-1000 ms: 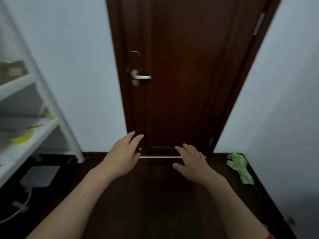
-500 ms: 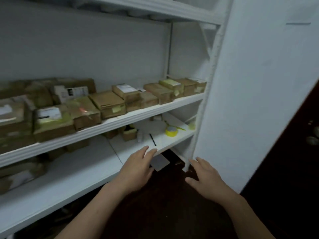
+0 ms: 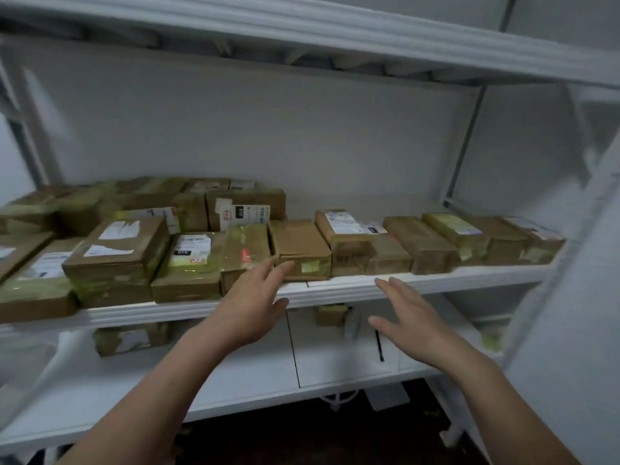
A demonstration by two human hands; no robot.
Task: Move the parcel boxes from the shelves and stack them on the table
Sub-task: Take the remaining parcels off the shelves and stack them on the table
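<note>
The parcel boxes (image 3: 188, 243) sit on the middle shelf (image 3: 352, 288) of a white shelving unit (image 3: 335, 25), packed edge to edge from the far left to the right upright. On the left they lie two rows deep, some stacked, their white labels facing up. One label-topped box (image 3: 120, 256) lies with its long axis running near to far, slanted a little to the right. Right of centre a plain brown box (image 3: 300, 246) points its short end at the shelf's near edge. Beyond it a single row of narrow boxes (image 3: 436, 239) runs rightward, each with its long axis near to far and fanned slightly leftward at the far end.

The left hand (image 3: 251, 303) reaches forward, palm down, forearm rising from the lower left. Its grip is spread and holds nothing; the fingertips (image 3: 278, 266) lie at the near face of the plain brown box, though contact cannot be told. The right hand (image 3: 412, 323) hovers in front of the shelf's edge, palm down, fingers splayed, thumb out to the left, gripping nothing. On the lower shelf (image 3: 235, 374) lies another small parcel (image 3: 131, 338).
</note>
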